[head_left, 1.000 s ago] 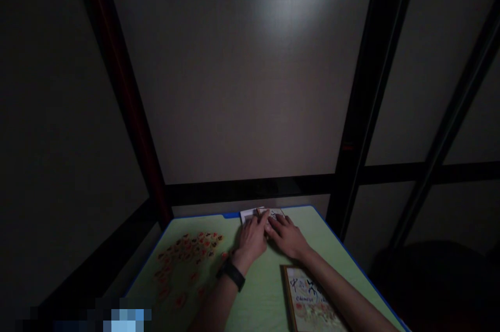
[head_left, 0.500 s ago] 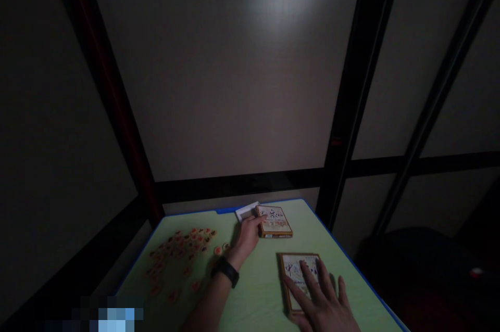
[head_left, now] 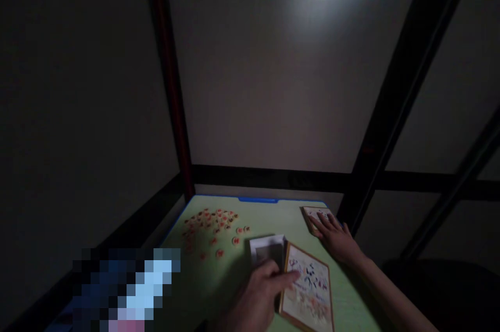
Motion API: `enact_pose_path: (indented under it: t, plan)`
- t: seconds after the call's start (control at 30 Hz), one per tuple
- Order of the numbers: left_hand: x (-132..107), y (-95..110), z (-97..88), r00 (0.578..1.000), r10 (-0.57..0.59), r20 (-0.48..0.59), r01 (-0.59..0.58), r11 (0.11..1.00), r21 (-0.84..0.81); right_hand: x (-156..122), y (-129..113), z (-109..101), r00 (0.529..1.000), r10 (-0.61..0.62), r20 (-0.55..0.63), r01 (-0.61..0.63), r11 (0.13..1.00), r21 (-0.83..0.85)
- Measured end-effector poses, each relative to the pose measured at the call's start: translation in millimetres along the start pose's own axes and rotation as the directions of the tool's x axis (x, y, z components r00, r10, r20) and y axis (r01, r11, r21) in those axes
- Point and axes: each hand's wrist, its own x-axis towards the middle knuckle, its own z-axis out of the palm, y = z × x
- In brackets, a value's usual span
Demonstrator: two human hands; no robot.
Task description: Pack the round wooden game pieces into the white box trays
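My left hand grips a flat printed Chinese chess box at its left edge, one finger lying across the cover. Against that edge lies an open white box tray, partly hidden by the hand; whether the two are joined I cannot tell. At the back right corner of the table, my right hand rests flat with spread fingers on a second printed box. Chinese chess pieces, round with red or dark marks, lie loosely heaped to the left, a few apart from the pile.
The light green table has a blue rim and a blue strip at its far edge. Behind it stands a grey panelled wall with dark frames. A dark rounded shape is at the right. A pixelated patch covers the lower left.
My left hand has brought its box and the white tray from the far side toward me. My right hand has moved the other box away to the back right. The view has shifted.
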Motion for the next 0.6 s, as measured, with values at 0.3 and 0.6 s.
enact_pose_path:
  t: [0.3,0.6]
  plan:
    - [-45.8,-25.0,26.5,0.998,-0.013,0.058,-0.01,0.922,0.386,-96.3,-70.6,-20.2,0.962,-0.184,-0.201,0.269,0.751,0.603]
    - [-50.1,-3.4,0.9,0.98,0.13,0.15,-0.191,0.823,0.534,-144.4,-99.9,-25.8,0.921,-0.378,-0.091,0.367,0.767,0.526]
